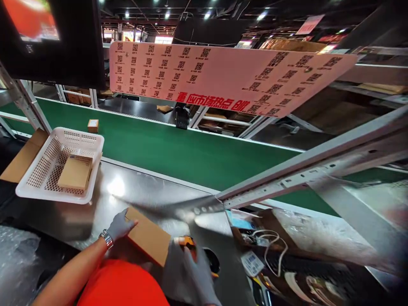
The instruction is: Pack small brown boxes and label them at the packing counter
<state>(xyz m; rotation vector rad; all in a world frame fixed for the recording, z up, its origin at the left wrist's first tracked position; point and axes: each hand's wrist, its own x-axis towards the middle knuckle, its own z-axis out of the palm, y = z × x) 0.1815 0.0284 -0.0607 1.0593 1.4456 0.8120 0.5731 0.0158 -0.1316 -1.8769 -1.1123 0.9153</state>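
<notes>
A: What writing is showing?

B: A pink sign is hanging over the green belt, carrying rows of square codes and a line of red characters along its lower edge. I cannot read them, as they are showing upside down. The labels by the right edge of the bench are too small to read.

A: Where is the flat box lying?

B: It is lying at the near edge of the bench, tilted. The left hand, gloved in grey with a watch at the wrist, is resting on its far left corner, fingers closed lightly over the edge. The right hand, also gloved, is wrapping its fingers around a tool with an orange top, just beside the box's right end.

A: Anything standing in the way?

B: A grey metal bar is slanting across from the right, above the bench, its blurred end reaching over the box.

A: And containers?

B: A white basket is sitting at the bench's left edge, holding a brown carton. A small box is riding on the belt's far side. At the right, an open box is holding white cords and papers.
</notes>
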